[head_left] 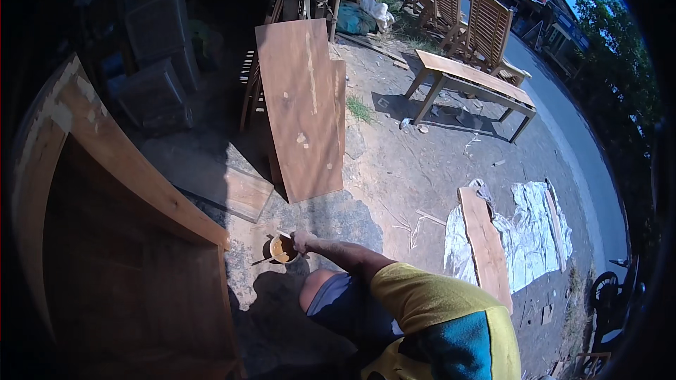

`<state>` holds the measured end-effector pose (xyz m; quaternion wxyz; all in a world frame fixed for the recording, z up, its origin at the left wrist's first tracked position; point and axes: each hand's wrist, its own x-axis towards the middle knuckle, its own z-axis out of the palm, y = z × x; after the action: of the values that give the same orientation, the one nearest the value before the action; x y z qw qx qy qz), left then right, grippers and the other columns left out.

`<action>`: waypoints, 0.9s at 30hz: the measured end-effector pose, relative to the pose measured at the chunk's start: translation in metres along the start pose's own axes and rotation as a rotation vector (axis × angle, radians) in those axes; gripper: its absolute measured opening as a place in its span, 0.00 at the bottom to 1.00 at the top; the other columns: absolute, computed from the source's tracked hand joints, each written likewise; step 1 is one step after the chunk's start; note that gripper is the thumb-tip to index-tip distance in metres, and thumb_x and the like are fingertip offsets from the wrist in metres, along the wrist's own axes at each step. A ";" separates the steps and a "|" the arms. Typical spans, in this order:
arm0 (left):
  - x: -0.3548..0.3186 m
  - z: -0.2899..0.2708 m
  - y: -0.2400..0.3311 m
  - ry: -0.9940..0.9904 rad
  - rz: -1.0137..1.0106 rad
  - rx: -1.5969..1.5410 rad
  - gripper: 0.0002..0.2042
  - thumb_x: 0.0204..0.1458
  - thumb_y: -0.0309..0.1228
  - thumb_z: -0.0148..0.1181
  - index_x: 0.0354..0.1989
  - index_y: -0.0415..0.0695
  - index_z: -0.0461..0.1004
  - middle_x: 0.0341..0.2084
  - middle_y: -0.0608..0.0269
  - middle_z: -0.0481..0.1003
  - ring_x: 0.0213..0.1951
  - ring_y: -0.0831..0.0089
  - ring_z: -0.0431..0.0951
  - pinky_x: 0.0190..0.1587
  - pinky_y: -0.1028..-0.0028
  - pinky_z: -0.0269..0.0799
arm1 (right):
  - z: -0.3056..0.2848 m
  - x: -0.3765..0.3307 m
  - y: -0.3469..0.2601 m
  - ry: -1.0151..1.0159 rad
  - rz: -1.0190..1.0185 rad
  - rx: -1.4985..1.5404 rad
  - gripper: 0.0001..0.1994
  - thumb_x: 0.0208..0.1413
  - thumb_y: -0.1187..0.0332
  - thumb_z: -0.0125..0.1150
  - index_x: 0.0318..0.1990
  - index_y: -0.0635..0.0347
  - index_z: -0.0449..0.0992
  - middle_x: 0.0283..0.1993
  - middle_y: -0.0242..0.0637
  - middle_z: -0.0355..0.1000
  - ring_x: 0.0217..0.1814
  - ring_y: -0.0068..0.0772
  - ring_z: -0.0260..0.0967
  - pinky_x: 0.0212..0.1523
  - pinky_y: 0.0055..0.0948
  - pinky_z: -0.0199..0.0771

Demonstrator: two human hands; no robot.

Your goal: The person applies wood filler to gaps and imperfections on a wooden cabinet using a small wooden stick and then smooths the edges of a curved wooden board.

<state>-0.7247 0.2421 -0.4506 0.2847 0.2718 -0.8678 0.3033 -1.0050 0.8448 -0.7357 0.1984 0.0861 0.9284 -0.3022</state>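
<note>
My right hand (301, 241) reaches down to a small pale tub (273, 249) on the ground, with orange-brown paste (284, 250) inside. Its fingers are closed around a thin, pale stick (283, 234) that lies across the tub's far rim. What the stick's other end looks like is too small to tell. A second thin stick or handle (261, 262) juts out on the tub's left side. My left hand does not show. Left of the tub stands a large wooden cabinet frame (151, 169) with an open, dark inside and pale filler smeared at its upper corner.
Ahead, a brown wooden panel (299, 112) with pale filler spots leans upright. A board (243, 193) lies near its foot. To the right are a wooden bench (479, 77), slatted chairs (489, 24), and a plank (484, 246) on a whitish sheet (524, 232). A road runs beyond.
</note>
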 end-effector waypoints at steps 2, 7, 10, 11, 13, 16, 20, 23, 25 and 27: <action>-0.012 -0.009 -0.026 -0.054 -0.013 0.064 0.20 0.66 0.45 0.46 0.52 0.39 0.71 0.24 0.51 0.76 0.25 0.48 0.79 0.23 0.50 0.74 | 0.022 0.006 -0.013 -0.028 -0.002 0.126 0.12 0.41 0.62 0.67 0.34 0.55 0.81 0.28 0.45 0.78 0.28 0.46 0.79 0.33 0.42 0.80; -0.019 0.041 -0.053 -0.187 0.089 0.134 0.24 0.67 0.48 0.45 0.56 0.39 0.71 0.24 0.51 0.77 0.26 0.47 0.81 0.24 0.48 0.76 | -0.027 -0.004 0.024 -0.164 -0.065 0.502 0.08 0.46 0.74 0.62 0.36 0.61 0.78 0.24 0.41 0.76 0.24 0.38 0.77 0.26 0.42 0.79; -0.021 0.038 -0.089 -0.169 -0.031 0.031 0.21 0.68 0.43 0.43 0.37 0.37 0.76 0.20 0.41 0.77 0.22 0.39 0.77 0.21 0.45 0.71 | -0.070 -0.022 -0.034 0.097 -0.277 -0.203 0.16 0.55 0.68 0.65 0.50 0.60 0.75 0.33 0.54 0.79 0.37 0.56 0.80 0.38 0.49 0.80; -0.011 0.005 -0.076 -0.293 -0.262 -0.102 0.28 0.68 0.46 0.39 0.29 0.35 0.79 0.23 0.36 0.78 0.25 0.34 0.77 0.24 0.42 0.71 | -0.074 -0.035 -0.059 0.068 -0.133 -0.163 0.16 0.58 0.64 0.63 0.52 0.57 0.75 0.40 0.56 0.78 0.44 0.63 0.76 0.46 0.53 0.77; -0.001 -0.010 -0.059 -0.300 -0.344 -0.087 0.31 0.68 0.48 0.38 0.28 0.36 0.80 0.23 0.35 0.78 0.26 0.33 0.78 0.26 0.41 0.71 | -0.092 -0.048 -0.056 0.125 -0.407 -0.226 0.15 0.62 0.65 0.55 0.53 0.59 0.75 0.41 0.54 0.79 0.43 0.61 0.78 0.45 0.54 0.77; -0.002 -0.021 -0.064 -0.232 -0.299 -0.090 0.32 0.67 0.50 0.36 0.29 0.35 0.80 0.23 0.34 0.78 0.27 0.33 0.78 0.28 0.39 0.72 | -0.103 -0.088 -0.104 -0.048 -0.381 -0.575 0.15 0.65 0.65 0.50 0.52 0.60 0.77 0.42 0.52 0.79 0.42 0.57 0.79 0.45 0.52 0.80; -0.003 -0.024 -0.051 -0.250 -0.319 -0.110 0.33 0.67 0.51 0.37 0.27 0.34 0.80 0.22 0.35 0.78 0.26 0.34 0.78 0.28 0.41 0.72 | -0.075 -0.066 -0.102 -0.076 -0.395 -0.856 0.11 0.61 0.66 0.52 0.40 0.56 0.83 0.39 0.46 0.81 0.42 0.48 0.82 0.42 0.44 0.83; 0.001 -0.027 -0.045 -0.251 -0.383 -0.158 0.34 0.67 0.52 0.36 0.25 0.34 0.80 0.20 0.37 0.77 0.26 0.35 0.79 0.27 0.41 0.72 | -0.056 -0.049 -0.116 -0.134 -0.465 -0.913 0.13 0.62 0.67 0.51 0.42 0.54 0.84 0.43 0.43 0.81 0.47 0.44 0.82 0.46 0.41 0.83; 0.001 -0.030 -0.044 -0.225 -0.330 -0.135 0.35 0.67 0.53 0.36 0.24 0.35 0.80 0.21 0.37 0.78 0.26 0.35 0.79 0.28 0.41 0.73 | -0.052 -0.042 -0.125 -0.173 -0.456 -0.870 0.12 0.61 0.67 0.52 0.43 0.53 0.84 0.44 0.42 0.82 0.48 0.43 0.81 0.47 0.41 0.82; -0.002 -0.023 -0.051 -0.164 -0.285 -0.070 0.35 0.67 0.53 0.36 0.25 0.35 0.81 0.21 0.36 0.78 0.27 0.35 0.79 0.29 0.41 0.74 | -0.054 -0.034 -0.131 -0.239 -0.399 -0.798 0.12 0.59 0.65 0.55 0.43 0.49 0.85 0.45 0.41 0.82 0.49 0.43 0.81 0.48 0.41 0.82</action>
<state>-0.6829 0.2242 -0.4177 0.2624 0.4059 -0.8508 0.2064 -1.0281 0.7706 -0.6121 0.2597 -0.2130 0.9411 0.0385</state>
